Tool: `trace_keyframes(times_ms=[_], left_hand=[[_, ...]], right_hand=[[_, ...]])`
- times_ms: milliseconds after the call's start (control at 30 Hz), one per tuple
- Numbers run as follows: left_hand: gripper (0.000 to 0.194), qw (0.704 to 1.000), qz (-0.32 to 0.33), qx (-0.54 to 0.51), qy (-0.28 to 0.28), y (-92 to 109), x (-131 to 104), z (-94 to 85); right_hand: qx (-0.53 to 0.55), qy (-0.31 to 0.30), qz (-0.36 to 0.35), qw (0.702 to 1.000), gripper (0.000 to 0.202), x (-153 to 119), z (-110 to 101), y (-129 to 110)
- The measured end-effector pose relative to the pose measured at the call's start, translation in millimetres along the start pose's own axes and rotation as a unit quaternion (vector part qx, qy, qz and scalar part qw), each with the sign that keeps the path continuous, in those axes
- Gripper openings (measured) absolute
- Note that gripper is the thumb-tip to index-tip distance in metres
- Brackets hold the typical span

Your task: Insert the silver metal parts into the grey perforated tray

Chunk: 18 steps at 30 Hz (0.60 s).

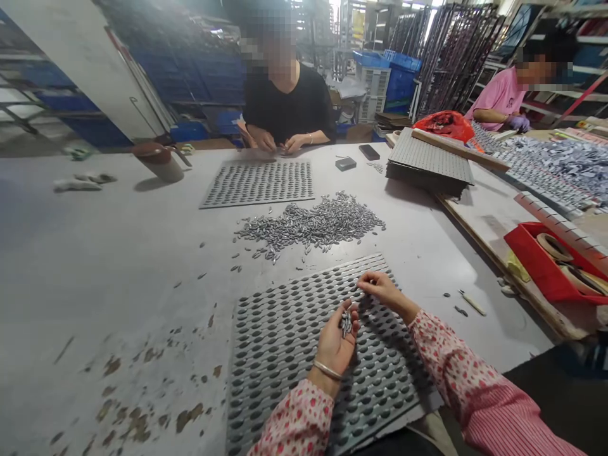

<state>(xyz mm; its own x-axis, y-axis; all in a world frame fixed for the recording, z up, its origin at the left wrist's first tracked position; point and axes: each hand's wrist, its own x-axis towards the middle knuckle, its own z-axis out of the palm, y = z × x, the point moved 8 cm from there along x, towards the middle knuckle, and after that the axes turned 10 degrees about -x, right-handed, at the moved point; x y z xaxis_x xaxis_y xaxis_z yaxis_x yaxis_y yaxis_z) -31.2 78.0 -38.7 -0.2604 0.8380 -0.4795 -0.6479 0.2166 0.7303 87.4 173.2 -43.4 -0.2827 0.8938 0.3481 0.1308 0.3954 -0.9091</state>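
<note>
My left hand, palm up with curled fingers, cradles a small heap of grey oval pieces. It is above a grey board with rows of oval hollows. Over the far part of that board, my right hand has thumb and fingertips pinched together. Whatever lies between those fingertips is too small to make out. Beyond the board spreads a large loose pile of similar grey oval pieces, with several strays around it.
Across the table a person in black works at a second hollowed board. A jug stands at left. To the right are stacked boards, a red box with tape rolls, and a small pointed tool.
</note>
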Motion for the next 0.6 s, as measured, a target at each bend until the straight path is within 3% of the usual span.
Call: trace_keyframes(times_ms=[100,267,467,600], left_hand=[[0.016,1.0,-0.011,0.012,0.011,0.6,-4.4,-1.1],[0.012,0.999,-0.037,0.012,0.024,-4.5,-9.0,-3.3],[0.012,0.999,-0.032,0.012,0.039,-5.3,-13.6,-2.6],[0.013,0.998,-0.025,0.026,0.045,-2.5,-17.9,1.3]], right_hand=[[-0.085,0.075,0.065,0.991,0.029,14.4,-22.3,31.4],[-0.177,0.119,0.113,0.971,0.021,24.5,-35.2,59.1],[-0.248,0.136,0.133,0.95,0.016,21.1,-37.4,54.2],[-0.241,0.141,0.112,0.954,0.014,17.1,-37.3,41.8]])
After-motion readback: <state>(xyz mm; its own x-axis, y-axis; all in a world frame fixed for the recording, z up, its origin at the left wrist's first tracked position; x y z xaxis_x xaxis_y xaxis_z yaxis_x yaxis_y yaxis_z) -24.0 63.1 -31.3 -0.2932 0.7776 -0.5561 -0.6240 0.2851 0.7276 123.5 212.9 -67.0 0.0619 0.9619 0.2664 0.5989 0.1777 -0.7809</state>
